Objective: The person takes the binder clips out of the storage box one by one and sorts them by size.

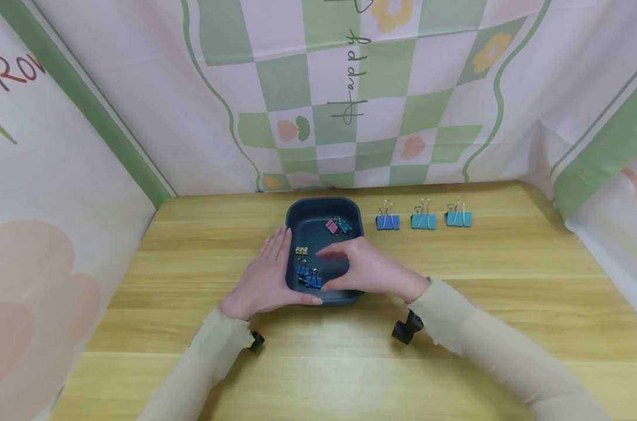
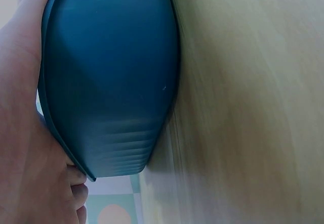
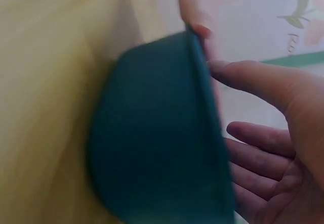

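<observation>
**A Wood-Grain Desk (image 1: 192, 263) in Pastel Green and Pink**

Behind the desk hangs a back cloth (image 1: 334, 88), printed with green-and-white checks, pink hearts and yellow-orange flowers, wavy green lines running down both sides (the script word "Happy" is turned on its side). The left cloth (image 1: 34, 193) carries a large pale pink flower, red-brown lettering and a green band. Folds and another green band mark the right cloth (image 1: 613, 228). Soft light leaves a brighter patch on the desk's near part.
</observation>
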The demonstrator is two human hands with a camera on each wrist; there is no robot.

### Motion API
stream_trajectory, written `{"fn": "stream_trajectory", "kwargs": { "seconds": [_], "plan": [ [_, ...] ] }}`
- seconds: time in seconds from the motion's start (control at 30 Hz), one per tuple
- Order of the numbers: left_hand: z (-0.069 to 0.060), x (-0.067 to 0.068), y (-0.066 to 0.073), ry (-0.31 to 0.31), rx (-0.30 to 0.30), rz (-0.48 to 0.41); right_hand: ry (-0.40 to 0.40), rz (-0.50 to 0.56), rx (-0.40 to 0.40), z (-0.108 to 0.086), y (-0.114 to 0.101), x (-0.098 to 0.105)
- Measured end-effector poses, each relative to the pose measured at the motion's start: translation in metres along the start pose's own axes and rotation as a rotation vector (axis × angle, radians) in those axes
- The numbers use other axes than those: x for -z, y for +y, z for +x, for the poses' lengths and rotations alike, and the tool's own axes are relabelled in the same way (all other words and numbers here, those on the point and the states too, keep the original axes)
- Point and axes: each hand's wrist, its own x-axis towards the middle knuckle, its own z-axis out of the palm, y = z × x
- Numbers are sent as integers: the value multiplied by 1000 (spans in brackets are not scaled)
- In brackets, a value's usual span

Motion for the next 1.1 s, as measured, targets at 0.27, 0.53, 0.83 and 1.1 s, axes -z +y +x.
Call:
{"fn": "stream_trajectory", "kwargs": {
  "seconds": [0.27, 0.53, 0.83, 1.1],
  "plan": [
    [0, 0, -1, -3, -10, -4, -29, -20, -26, 12, 3, -20],
    [0, 1, -1, -1, -10, -8, -39, -103, -106, 22, 0, -28],
    [-1, 1, 1, -11, -3, 1, -79, -167, -195, 27, -5, -38],
    [-2, 1, 1, -18, -2, 3, -97, -200, -169, 29, -4, -41]
  ]
}}
